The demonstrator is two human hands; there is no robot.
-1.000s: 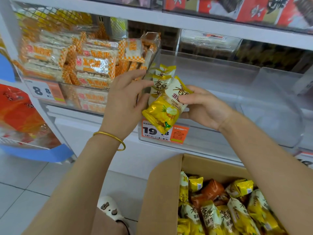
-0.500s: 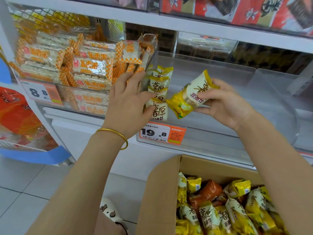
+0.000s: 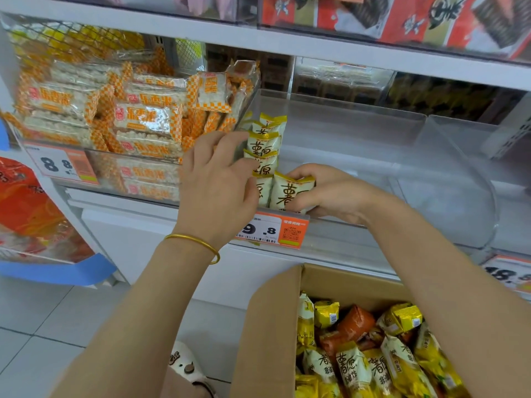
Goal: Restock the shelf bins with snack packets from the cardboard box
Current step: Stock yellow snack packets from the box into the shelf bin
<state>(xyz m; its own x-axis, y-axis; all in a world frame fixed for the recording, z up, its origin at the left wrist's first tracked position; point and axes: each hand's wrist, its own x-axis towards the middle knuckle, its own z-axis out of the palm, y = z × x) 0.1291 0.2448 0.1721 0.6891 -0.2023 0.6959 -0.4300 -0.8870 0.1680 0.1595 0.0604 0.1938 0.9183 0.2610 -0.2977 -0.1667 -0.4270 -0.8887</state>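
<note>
Packet [image 3: 290,193] lands in bin [image 3: 353,235] — our right hand [image 3: 330,195] still grasps it; left hand [image 3: 215,182], fingers released, steadies the row [image 3: 265,145].

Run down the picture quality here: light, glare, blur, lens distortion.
Head view: the light is soft and even, with no hard shadows. Pale glare washes the curved wall of the clear bin. The wide-angle lens slants and slightly bows the upper shelf edge. The far-right price tag is smeared, while the packet in the right hand looks sharp.
</note>
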